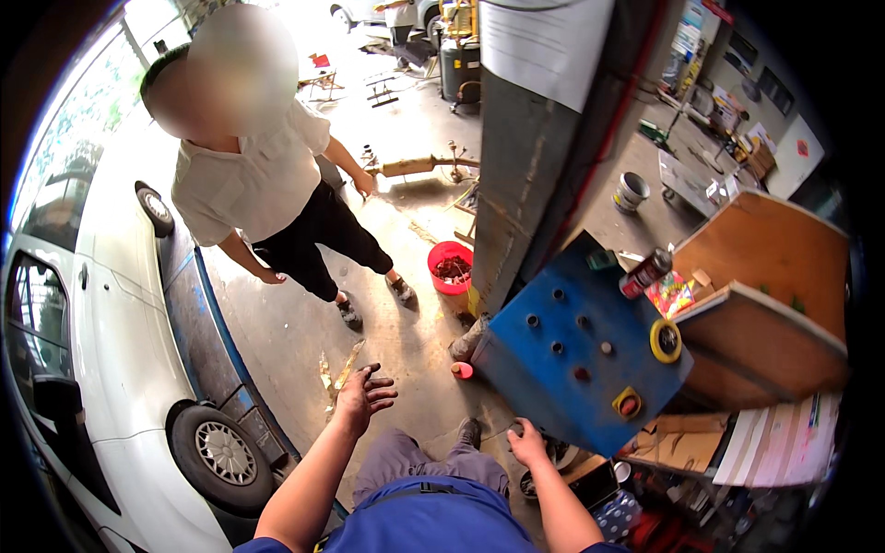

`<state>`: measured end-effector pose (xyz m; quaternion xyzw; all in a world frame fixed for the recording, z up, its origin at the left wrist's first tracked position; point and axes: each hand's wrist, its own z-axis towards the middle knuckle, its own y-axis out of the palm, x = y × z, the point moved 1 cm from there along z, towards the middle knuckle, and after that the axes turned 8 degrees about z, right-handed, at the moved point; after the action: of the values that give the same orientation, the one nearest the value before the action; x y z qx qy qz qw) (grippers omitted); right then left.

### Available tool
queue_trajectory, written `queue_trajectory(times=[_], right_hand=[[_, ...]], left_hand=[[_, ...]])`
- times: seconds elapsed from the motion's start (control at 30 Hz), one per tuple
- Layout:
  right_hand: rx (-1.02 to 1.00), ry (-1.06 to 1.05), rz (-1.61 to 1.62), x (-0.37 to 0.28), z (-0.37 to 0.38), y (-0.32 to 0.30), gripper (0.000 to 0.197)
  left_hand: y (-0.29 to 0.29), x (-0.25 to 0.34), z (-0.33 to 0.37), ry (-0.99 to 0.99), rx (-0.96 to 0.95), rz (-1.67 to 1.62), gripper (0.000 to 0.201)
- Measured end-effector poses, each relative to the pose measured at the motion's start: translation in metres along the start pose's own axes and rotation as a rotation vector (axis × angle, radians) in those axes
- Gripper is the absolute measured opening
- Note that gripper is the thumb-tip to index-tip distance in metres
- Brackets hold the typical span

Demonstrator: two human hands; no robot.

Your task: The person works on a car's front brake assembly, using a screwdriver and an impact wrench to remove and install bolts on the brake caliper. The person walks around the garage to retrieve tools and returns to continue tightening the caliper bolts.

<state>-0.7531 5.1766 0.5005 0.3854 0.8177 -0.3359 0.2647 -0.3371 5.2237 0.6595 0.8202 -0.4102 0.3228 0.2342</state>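
My left hand (363, 400) is raised in front of my body with its dirty fingers spread, holding nothing. Low on the right is my right hand (528, 444), its fingers loosely bent and apart, with nothing visible in them. It is close to the lower left edge of a blue control box (581, 415); whether it touches the box I cannot tell. Several dark push buttons (558, 348) stand on the box's face, along with a red knob on a yellow plate (628, 404). A roll of yellow tape (665, 341) and a spray can (645, 274) are at its far edge.
A person in a white shirt (253, 180) stands ahead on the left. Beside them, a white car (124, 323) rests by a blue-edged lift ramp (207, 323). A grey pillar (524, 147) rises behind the box, near a red bucket (450, 267). Wooden panels (774, 249) stand to the right.
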Motion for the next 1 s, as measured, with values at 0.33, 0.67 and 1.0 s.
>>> queue_trajectory(times=[0.33,0.67,1.0], right_hand=[[-0.037,-0.23,-0.071,-0.199,0.132,0.061,0.048],[0.132,-0.231,0.059,-0.297,0.279,0.091,0.048],[0.186,0.1,0.529,-0.439,0.436,0.084,0.043]], left_hand=[[-0.038,0.089,0.148,-0.067,-0.037,-0.101,0.049],[-0.075,0.29,0.328,-0.054,-0.151,-0.101,0.047],[0.014,0.461,0.562,-0.07,-0.454,-0.087,0.055]])
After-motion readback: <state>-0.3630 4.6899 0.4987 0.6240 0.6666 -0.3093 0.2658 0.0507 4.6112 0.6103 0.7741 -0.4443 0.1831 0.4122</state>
